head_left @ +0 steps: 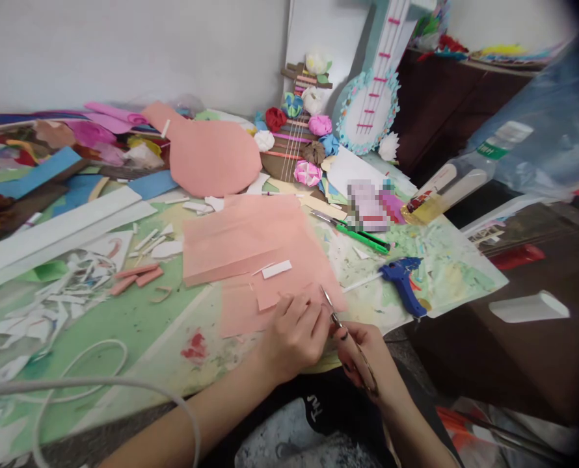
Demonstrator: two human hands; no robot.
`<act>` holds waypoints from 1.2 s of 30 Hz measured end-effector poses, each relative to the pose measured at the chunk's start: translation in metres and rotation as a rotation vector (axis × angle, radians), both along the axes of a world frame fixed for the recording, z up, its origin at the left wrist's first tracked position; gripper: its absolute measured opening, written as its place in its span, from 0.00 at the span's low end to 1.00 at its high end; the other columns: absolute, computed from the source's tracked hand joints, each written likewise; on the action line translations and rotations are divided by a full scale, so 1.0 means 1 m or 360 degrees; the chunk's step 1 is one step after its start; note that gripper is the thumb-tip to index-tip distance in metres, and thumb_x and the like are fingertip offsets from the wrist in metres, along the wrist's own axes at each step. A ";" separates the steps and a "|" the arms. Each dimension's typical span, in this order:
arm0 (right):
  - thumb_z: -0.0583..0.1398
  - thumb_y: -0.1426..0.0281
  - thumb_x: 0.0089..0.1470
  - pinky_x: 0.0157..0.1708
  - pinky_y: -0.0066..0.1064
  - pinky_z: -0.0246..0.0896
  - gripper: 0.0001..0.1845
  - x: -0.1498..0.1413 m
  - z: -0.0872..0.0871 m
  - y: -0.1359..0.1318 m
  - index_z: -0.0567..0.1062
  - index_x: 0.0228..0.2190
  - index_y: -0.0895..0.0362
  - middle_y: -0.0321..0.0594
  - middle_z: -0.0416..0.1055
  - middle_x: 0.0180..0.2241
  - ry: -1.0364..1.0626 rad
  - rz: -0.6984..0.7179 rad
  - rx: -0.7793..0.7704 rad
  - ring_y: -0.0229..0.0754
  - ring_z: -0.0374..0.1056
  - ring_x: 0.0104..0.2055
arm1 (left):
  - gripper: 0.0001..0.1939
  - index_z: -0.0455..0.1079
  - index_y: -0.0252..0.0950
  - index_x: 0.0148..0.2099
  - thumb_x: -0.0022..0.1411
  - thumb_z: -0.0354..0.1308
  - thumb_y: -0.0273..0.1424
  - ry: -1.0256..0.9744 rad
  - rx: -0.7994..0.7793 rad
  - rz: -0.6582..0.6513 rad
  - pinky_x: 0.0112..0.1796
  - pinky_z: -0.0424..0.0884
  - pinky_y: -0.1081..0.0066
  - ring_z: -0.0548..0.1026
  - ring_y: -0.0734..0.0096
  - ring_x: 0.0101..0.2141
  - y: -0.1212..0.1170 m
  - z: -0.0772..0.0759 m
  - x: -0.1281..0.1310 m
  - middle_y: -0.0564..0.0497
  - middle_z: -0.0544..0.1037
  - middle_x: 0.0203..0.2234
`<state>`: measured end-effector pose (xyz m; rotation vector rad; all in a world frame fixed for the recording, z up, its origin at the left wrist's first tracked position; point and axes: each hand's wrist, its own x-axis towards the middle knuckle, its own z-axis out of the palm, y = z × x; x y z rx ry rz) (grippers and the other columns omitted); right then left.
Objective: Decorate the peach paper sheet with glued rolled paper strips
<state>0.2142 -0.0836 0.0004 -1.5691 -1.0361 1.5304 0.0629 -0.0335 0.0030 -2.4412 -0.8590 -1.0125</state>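
My right hand (360, 354) is closed around a pair of scissors (336, 316), whose metal blades point up and away from me. Close beside the blades, my left hand (296, 331) has its fingers curled in a pinch; whatever they hold is hidden behind them. Just past its knuckles lies a small piece of pink paper (270, 296), with a short white strip (276, 270) resting near its top edge. Larger sheets of pink paper (231, 237) spread underneath on the table.
A green utility knife (362, 237) and a blue glue gun (404, 283) lie to the right, near a plastic bottle (470, 172). White scraps (69, 292) and a cable (123, 383) are on the left. Behind stand a pink lute-shaped cutout (214, 156) and flower-decorated paper instruments (289, 146).
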 end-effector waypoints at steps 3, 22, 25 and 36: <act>0.56 0.42 0.47 0.09 0.23 0.37 0.30 -0.002 0.003 0.002 0.61 0.17 0.56 0.27 0.50 0.09 0.0016 0.0008 0.0077 0.28 0.47 0.09 | 0.07 0.73 0.29 0.38 0.63 0.54 0.25 -0.0008 -0.0007 -0.0052 0.33 0.65 0.63 0.72 0.61 0.34 0.000 0.002 0.000 0.43 0.76 0.29; 0.54 0.39 0.46 0.09 0.22 0.34 0.34 -0.009 0.011 0.014 0.58 0.12 0.56 0.27 0.50 0.09 0.0022 -0.0042 0.0053 0.26 0.45 0.09 | 0.07 0.72 0.28 0.36 0.63 0.53 0.24 -0.0147 -0.0046 -0.0126 0.32 0.65 0.64 0.71 0.62 0.32 0.002 0.006 0.000 0.45 0.74 0.25; 0.56 0.38 0.42 0.09 0.22 0.35 0.35 -0.009 0.012 0.018 0.59 0.11 0.57 0.28 0.52 0.08 0.0029 -0.0030 0.0018 0.26 0.47 0.08 | 0.07 0.72 0.28 0.34 0.63 0.53 0.24 -0.0137 -0.0039 -0.0145 0.32 0.65 0.64 0.70 0.63 0.32 0.003 0.005 0.001 0.45 0.74 0.25; 0.57 0.39 0.43 0.09 0.22 0.34 0.34 -0.005 0.013 0.015 0.58 0.12 0.57 0.27 0.51 0.08 0.0087 -0.0032 -0.0049 0.26 0.44 0.08 | 0.09 0.72 0.28 0.34 0.64 0.51 0.23 -0.0060 -0.0082 -0.0201 0.33 0.64 0.63 0.70 0.62 0.33 0.004 0.010 -0.003 0.45 0.74 0.26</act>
